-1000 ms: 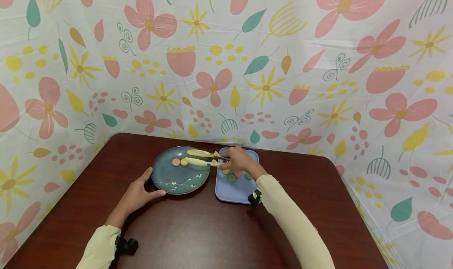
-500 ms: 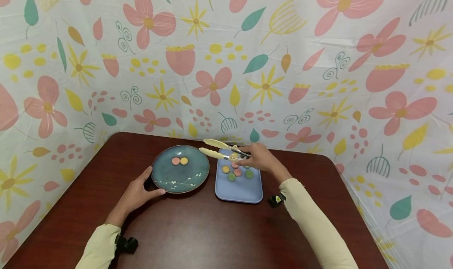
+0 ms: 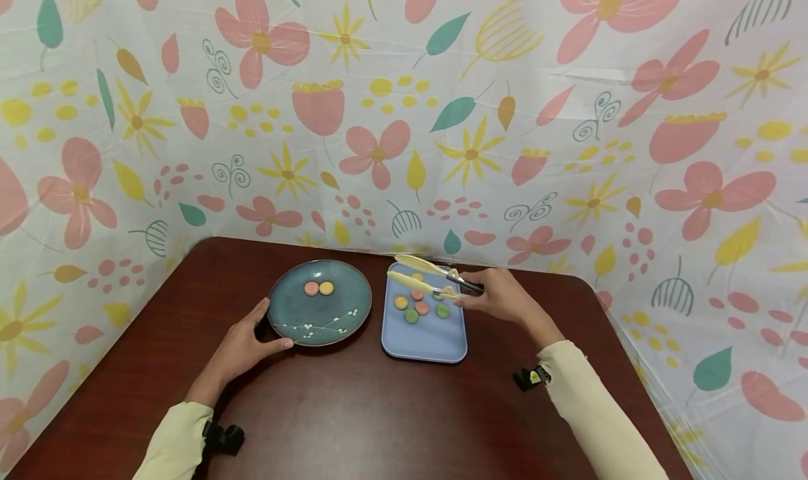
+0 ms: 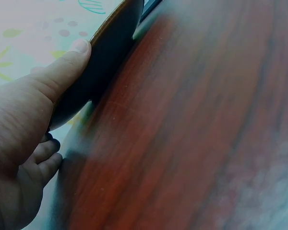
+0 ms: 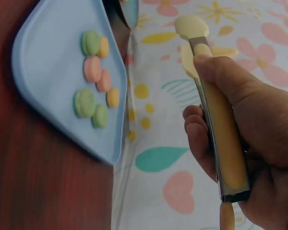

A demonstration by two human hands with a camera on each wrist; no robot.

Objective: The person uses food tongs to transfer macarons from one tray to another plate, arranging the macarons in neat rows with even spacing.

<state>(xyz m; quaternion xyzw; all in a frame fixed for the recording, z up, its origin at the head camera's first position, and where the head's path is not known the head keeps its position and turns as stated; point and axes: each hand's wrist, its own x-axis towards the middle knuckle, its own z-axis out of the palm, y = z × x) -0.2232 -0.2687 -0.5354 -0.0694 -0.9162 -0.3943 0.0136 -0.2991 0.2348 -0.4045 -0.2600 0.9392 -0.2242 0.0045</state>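
Observation:
My left hand point(image 3: 236, 350) holds the near-left rim of a round blue-green plate point(image 3: 315, 311) with white blossom branches. In the left wrist view its thumb point(image 4: 69, 64) lies along the plate's edge. A pink macaron point(image 3: 311, 288) and a yellow macaron point(image 3: 326, 288) sit side by side on the plate. My right hand point(image 3: 505, 299) grips tongs point(image 5: 223, 134) with cream tips and metal handles. The tong arms are spread, with nothing between the tips, above the back of a light blue tray point(image 3: 424, 343). Several green, pink and yellow macarons lie on the tray, including a green macaron point(image 5: 85, 103).
The plate and tray stand next to each other on a dark reddish-brown wooden table point(image 3: 353, 410), with a narrow gap between them. Behind the table's far edge hangs a white cloth point(image 3: 379, 206) printed with flowers and leaves.
My right hand has drawn the tongs rightward from over the plate to over the tray. The yellow macaron, earlier at the tong tips, now rests beside the pink one. My left hand stays at the plate.

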